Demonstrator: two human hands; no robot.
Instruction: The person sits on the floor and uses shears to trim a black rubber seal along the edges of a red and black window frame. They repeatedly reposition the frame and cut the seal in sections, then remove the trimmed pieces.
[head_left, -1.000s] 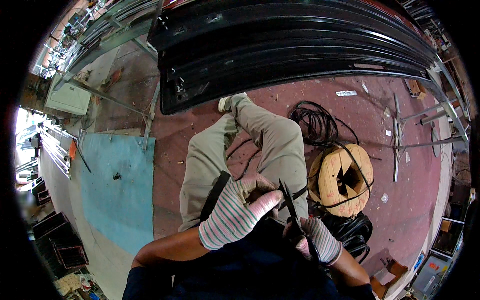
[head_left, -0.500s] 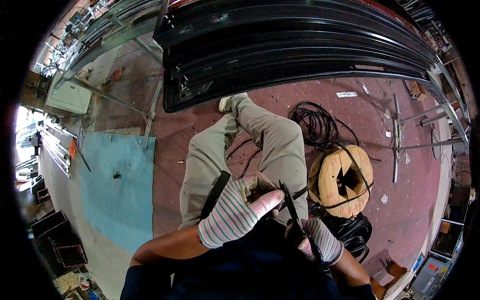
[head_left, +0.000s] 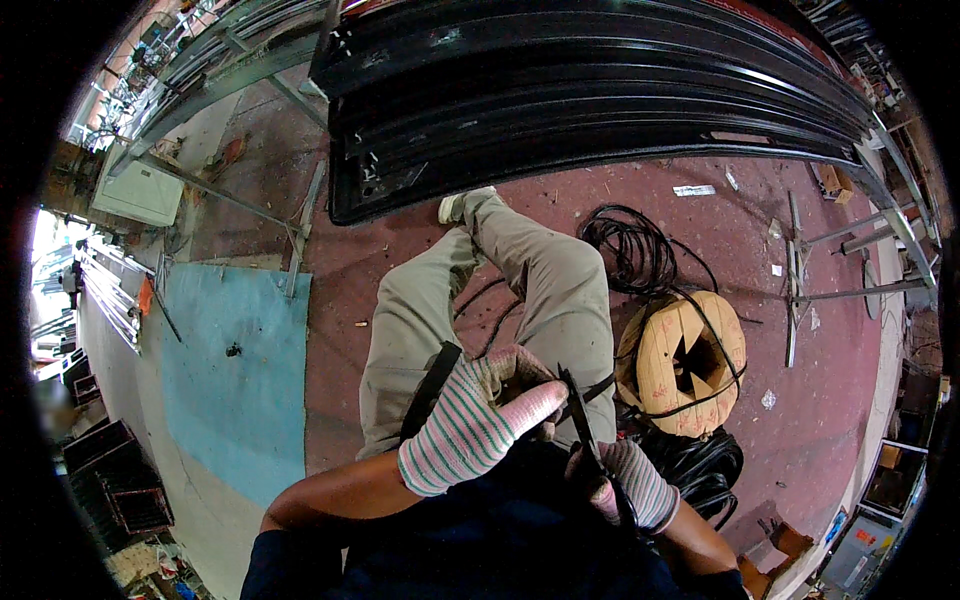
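The left hand [head_left: 480, 420], gloved in pink and green striped knit, is held over the lap with its fingers curled and its thumb stretched toward the right. Whatever is gripped inside the curl is hidden by the glove, so it cannot be told.

A pair of black scissors [head_left: 582, 412] is gripped by the right hand [head_left: 640, 480], which is closed around the handles and gloved in similar striped knit. The blades are pointed away from the body, and their tips are brought right beside the left thumb. How far the blades are parted cannot be clearly made out.

A flat black strip [head_left: 430, 392] is seen at the back of the left glove, slanted across the left thigh of the grey-beige trousers [head_left: 550, 270]. A thin black band [head_left: 601, 387] is stretched over the right thigh, beyond the blades; whether it is joined to the strip cannot be told.

To the right of the legs, a wooden spool [head_left: 660, 375] is crossed by a black cable and placed on the reddish floor [head_left: 345, 290]. A loose coil of black cable [head_left: 630, 245] is laid beyond it, and a glossy black bundle [head_left: 705, 465] is set on its near side. A blue sheet [head_left: 235, 370] is spread to the left, and ahead a long black ribbed panel [head_left: 590, 95] is supported on metal framing [head_left: 885, 185].
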